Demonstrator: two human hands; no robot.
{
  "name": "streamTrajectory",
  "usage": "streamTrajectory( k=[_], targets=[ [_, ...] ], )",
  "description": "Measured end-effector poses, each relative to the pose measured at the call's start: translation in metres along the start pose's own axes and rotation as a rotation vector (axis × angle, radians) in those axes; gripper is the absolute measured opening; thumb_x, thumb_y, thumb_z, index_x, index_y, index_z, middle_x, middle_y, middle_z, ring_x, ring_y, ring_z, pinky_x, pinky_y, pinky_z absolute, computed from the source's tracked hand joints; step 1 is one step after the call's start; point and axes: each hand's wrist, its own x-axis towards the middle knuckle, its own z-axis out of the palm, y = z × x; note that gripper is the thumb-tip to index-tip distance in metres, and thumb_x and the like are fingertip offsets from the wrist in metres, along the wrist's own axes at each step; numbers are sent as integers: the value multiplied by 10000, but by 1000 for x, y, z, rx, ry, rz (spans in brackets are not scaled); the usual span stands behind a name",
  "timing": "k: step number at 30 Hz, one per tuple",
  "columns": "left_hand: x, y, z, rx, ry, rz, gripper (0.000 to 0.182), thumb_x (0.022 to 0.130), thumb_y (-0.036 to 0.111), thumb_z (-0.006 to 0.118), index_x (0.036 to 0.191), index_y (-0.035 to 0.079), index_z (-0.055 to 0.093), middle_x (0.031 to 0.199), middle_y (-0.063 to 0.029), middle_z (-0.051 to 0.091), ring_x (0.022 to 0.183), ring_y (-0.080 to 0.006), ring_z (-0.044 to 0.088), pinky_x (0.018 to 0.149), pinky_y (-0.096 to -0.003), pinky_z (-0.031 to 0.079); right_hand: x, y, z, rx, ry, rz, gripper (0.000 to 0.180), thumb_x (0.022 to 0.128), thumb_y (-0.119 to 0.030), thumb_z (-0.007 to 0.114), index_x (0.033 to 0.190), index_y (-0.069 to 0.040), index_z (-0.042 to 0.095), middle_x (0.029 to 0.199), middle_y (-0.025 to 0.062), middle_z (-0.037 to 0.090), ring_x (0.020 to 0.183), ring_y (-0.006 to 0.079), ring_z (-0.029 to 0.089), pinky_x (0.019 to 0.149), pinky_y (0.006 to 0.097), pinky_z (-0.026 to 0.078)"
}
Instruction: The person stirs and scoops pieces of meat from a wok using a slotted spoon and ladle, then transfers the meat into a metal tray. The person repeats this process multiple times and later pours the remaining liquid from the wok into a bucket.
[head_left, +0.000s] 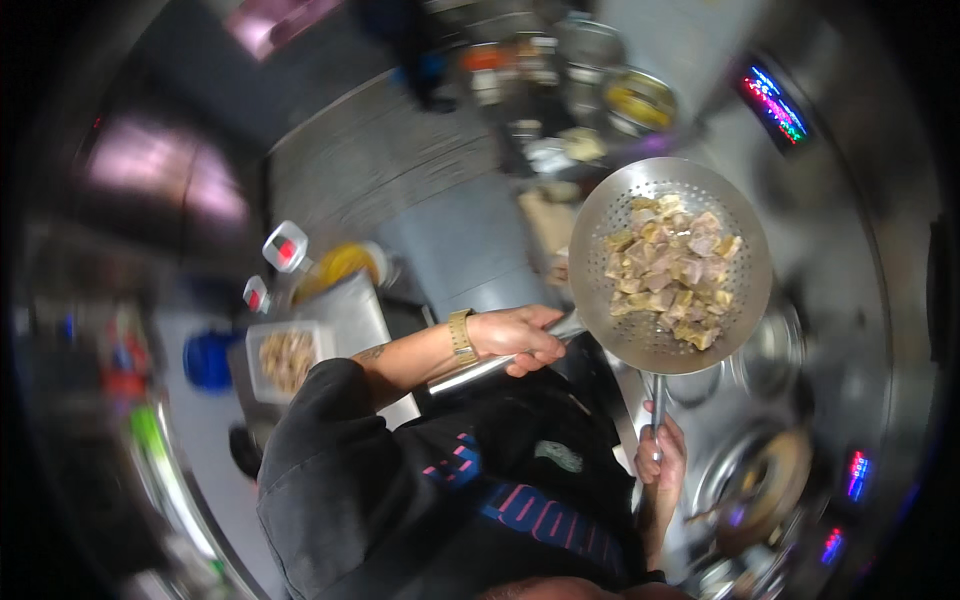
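Observation:
My left hand (517, 337), with a watch (461, 337) on its wrist, grips the long metal handle of a round perforated strainer (596, 217). Chunks of cooked-looking meat (671, 262) lie in the middle of its bowl. My right hand (661, 454) is closed around a second slim metal handle (659, 405), which runs up beneath the strainer's rim. The strainer hides whatever that handle ends in. Both hands are in front of my dark shirt, over the edge of a metal cooking counter.
Pots and a large pan (757, 487) stand on the metal counter at right, beside lit control displays (776, 103). Blurred bowls (641, 101) and containers crowd the top. At left, a square tub (289, 361) of pale pieces rests near a blue container (210, 361). A dark-clothed person (420, 52) is at the far end.

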Motion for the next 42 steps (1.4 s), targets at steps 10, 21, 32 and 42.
streamTrajectory(
  k=[10, 21, 32, 42],
  targets=[
    [-146, -106, 30, -465, 847, 499, 112, 1031, 64, 604, 1052, 101, 500, 722, 26, 479, 520, -58, 458, 433, -258, 395, 207, -9, 139, -484, -574, 781, 447, 1078, -175, 537, 1493, -16, 485, 744, 27, 521, 406, 67, 372, 329, 245, 296],
    [-192, -239, 40, -786, 1971, 801, 51, 940, 3, 557, 948, 5, 506, 662, -39, 526, 466, -128, 502, 386, -294, 437, 235, 243, 329, -1152, -1086, 778, 171, 1016, -152, 617, 1103, -6, 633, 700, 34, 567, 495, 123, 524, 404, 314, 425],
    [-119, -306, -64, -244, 2915, -55, 355, 793, 89, 727, 1018, -106, 533, 751, -314, 636, 744, -511, 667, 706, -530, 523, 212, 324, 318, -1577, -1430, -58, 239, 928, -84, 648, 1113, 62, 609, 861, 317, 693, 820, 513, 680, 771, 544, 554],
    [-163, -308, -53, 108, 3134, 111, 333, 865, 47, 696, 1144, -95, 582, 972, -225, 711, 881, -395, 704, 828, -437, 549, 235, 317, 312, -1458, -1419, 103, 347, 972, -120, 683, 1287, 12, 628, 666, 121, 609, 540, 247, 595, 527, 414, 497]
  ],
)
